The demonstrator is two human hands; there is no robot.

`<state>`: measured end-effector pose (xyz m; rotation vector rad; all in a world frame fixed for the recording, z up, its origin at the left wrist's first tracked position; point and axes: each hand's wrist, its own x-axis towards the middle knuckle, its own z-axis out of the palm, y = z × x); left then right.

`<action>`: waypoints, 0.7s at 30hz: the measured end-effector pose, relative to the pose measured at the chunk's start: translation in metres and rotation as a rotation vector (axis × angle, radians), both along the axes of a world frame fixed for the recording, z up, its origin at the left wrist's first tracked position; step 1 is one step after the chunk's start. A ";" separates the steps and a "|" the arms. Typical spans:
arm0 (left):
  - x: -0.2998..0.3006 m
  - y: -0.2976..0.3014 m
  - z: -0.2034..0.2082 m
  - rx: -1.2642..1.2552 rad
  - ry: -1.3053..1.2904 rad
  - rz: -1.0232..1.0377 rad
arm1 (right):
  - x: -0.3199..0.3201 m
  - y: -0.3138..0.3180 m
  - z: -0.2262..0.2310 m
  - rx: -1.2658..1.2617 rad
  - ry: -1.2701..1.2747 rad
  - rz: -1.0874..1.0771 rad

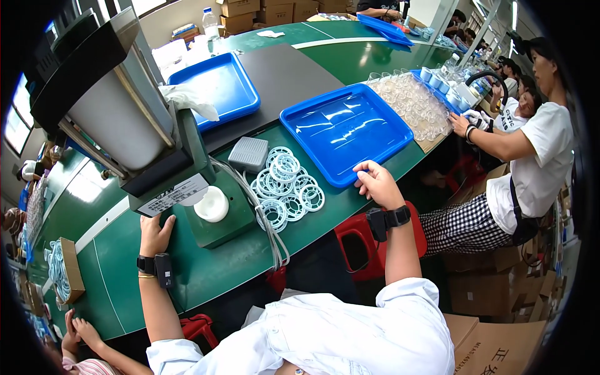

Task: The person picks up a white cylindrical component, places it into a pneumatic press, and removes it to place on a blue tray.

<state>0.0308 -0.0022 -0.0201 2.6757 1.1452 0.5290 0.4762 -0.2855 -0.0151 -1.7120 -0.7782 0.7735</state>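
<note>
My left hand (155,235) lies on the green table beside the base of a green and black press machine (181,147). Its thumb stands apart from the fingers, whose tips are partly hidden by the machine head. A white round cup-like holder (211,204) sits on the machine's base. My right hand (380,184) is over the near right rim of a blue tray (340,134), fingers curled together; what they hold, if anything, is hidden. Between the machine and the tray lies a loose pile of pale blue rings (287,184), touched by neither hand.
A grey foot-pedal-like box (249,155) and grey cables (265,225) lie by the rings. Another blue tray (228,87) is behind. Clear plastic cups (409,100) cover the far right. Co-workers stand at right; another person's hands (80,331) show lower left near a carton of rings (70,272).
</note>
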 end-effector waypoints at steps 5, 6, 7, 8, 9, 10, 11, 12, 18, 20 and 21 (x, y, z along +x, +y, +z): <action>-0.002 0.012 -0.011 -0.076 -0.024 0.002 | -0.004 0.002 0.022 0.118 0.042 0.048; -0.004 0.016 -0.015 -0.103 -0.035 -0.010 | -0.003 0.006 0.023 0.272 0.175 0.067; -0.010 0.013 -0.009 -0.101 -0.040 0.035 | -0.007 0.015 0.029 0.430 0.311 0.097; -0.012 0.007 -0.003 -0.055 -0.034 0.038 | -0.014 0.029 0.036 0.426 0.319 0.146; -0.010 0.004 0.002 -0.011 -0.023 0.037 | -0.023 0.046 0.040 0.468 0.368 0.196; -0.009 0.006 0.001 -0.020 -0.022 0.025 | -0.033 0.064 0.040 0.514 0.418 0.246; -0.009 0.007 0.001 -0.029 -0.020 0.015 | -0.041 0.081 0.040 0.559 0.472 0.297; -0.006 0.006 0.002 -0.037 -0.008 0.018 | -0.046 0.095 0.041 0.558 0.488 0.347; 0.003 0.000 -0.005 0.041 -0.084 -0.006 | -0.030 0.162 0.016 0.239 -0.213 0.439; 0.002 -0.005 -0.004 0.000 -0.101 0.038 | -0.038 0.159 0.011 0.222 -0.283 0.364; 0.001 -0.007 -0.002 -0.016 -0.097 0.047 | -0.041 0.156 0.006 0.260 -0.263 0.356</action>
